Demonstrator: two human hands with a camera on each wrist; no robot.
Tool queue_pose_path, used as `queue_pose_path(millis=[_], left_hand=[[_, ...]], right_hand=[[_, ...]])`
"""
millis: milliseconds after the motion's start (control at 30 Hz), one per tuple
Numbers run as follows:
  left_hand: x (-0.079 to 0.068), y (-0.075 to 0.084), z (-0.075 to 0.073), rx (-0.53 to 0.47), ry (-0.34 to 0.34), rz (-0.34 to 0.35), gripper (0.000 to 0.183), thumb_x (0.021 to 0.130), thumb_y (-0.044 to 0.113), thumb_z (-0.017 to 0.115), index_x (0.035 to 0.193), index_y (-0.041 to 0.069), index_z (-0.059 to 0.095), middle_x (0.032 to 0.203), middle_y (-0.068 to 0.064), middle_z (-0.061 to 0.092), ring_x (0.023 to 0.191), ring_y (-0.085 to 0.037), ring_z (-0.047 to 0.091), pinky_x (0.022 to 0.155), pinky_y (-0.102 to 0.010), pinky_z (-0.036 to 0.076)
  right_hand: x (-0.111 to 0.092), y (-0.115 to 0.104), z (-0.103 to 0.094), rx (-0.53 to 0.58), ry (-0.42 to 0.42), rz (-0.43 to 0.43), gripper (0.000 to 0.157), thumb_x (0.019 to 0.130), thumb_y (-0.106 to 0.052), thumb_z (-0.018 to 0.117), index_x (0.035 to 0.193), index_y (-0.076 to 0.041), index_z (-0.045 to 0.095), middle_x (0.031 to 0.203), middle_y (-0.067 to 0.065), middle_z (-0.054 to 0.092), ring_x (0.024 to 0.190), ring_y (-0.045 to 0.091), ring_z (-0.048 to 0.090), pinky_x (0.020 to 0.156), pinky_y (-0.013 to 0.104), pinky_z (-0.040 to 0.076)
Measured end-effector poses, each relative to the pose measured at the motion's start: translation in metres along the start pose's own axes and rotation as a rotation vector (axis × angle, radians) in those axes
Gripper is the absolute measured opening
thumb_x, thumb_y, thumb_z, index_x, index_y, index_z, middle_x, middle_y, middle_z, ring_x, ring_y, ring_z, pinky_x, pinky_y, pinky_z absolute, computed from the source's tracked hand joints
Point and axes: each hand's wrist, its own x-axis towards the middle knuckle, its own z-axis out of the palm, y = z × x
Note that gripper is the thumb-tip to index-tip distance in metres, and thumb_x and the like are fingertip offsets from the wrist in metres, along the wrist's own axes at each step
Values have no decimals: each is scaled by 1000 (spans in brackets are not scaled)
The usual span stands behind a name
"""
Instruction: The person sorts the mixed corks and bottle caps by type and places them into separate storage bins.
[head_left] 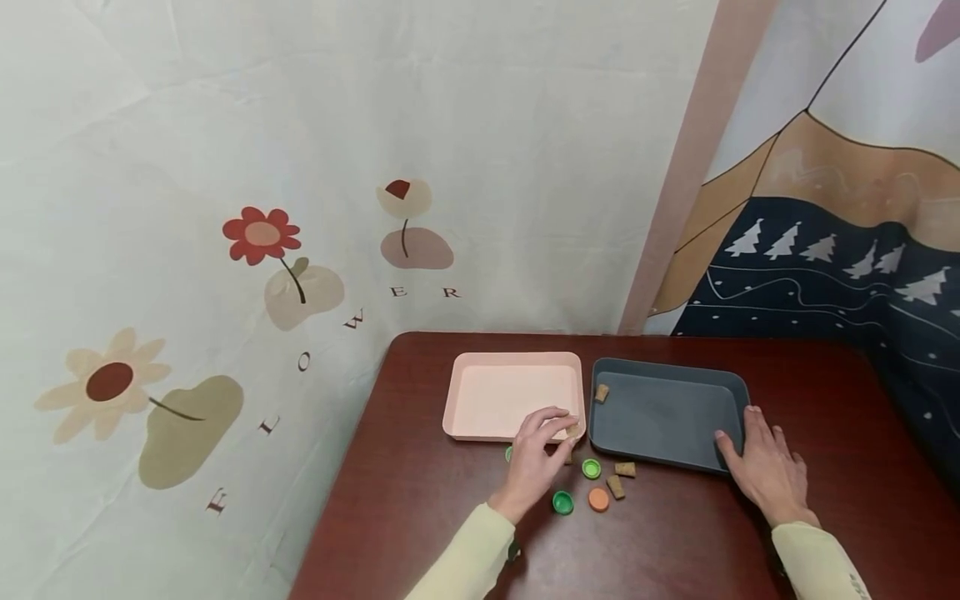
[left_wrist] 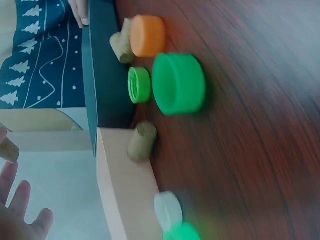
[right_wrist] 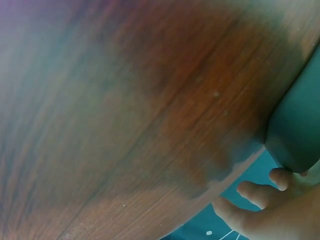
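Note:
My left hand (head_left: pixel 534 462) pinches a cork (head_left: pixel 573 430) between thumb and fingers, over the front right corner of the pink tray (head_left: pixel 517 358). In the left wrist view, the held cork (left_wrist: pixel 9 150) appears at the left edge. My right hand (head_left: pixel 772 475) rests at the right front corner of the dark grey tray (head_left: pixel 667 417), fingers extended along its side and thumb by its rim. Inside that tray, near its left wall, lies one cork (head_left: pixel 602 393). Corks (head_left: pixel 625 470) and an upright cork (left_wrist: pixel 142 142) sit on the table before the trays.
Among the corks lie a light green cap (head_left: pixel 592 469), a larger green cap (head_left: pixel 562 502) and an orange cap (head_left: pixel 598 500). A whitish cap (left_wrist: pixel 168 211) and another green cap (left_wrist: pixel 182 232) are close to the pink tray. Printed cloth hangs behind the table (head_left: pixel 675 550).

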Motion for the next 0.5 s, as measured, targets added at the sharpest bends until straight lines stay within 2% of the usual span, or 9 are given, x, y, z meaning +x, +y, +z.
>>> queue_pose_path(millis=[233, 333, 433, 500], left_hand=[[12, 6, 22, -146, -52, -264, 29, 94, 15, 75, 122, 18, 77, 127, 3, 68, 121, -17, 63, 102, -42, 49], [18, 8, 32, -215, -54, -357, 30, 93, 15, 74, 124, 17, 77, 127, 3, 68, 121, -16, 64, 105, -40, 48], [24, 10, 41, -243, -62, -407, 30, 94, 14, 74, 124, 17, 77, 127, 3, 68, 121, -16, 63, 107, -39, 47], [27, 11, 47, -237, -82, -412, 30, 95, 15, 73, 124, 17, 77, 127, 4, 68, 122, -16, 63, 107, -39, 47]], right_hand=[[0, 0, 0, 9, -2, -2, 86, 107, -53, 43, 162, 5, 11, 165, 34, 16, 141, 64, 21, 99, 84, 20], [0, 0, 0, 5, 0, -1, 86, 107, -53, 43, 162, 5, 12, 164, 34, 16, 141, 64, 21, 99, 84, 21], [0, 0, 0, 2, 3, 2, 86, 106, -53, 43, 162, 5, 12, 164, 34, 17, 141, 64, 22, 99, 84, 21], [0, 0, 0, 3, 4, 5, 86, 106, -53, 43, 162, 6, 13, 164, 34, 17, 141, 64, 22, 99, 84, 21]])
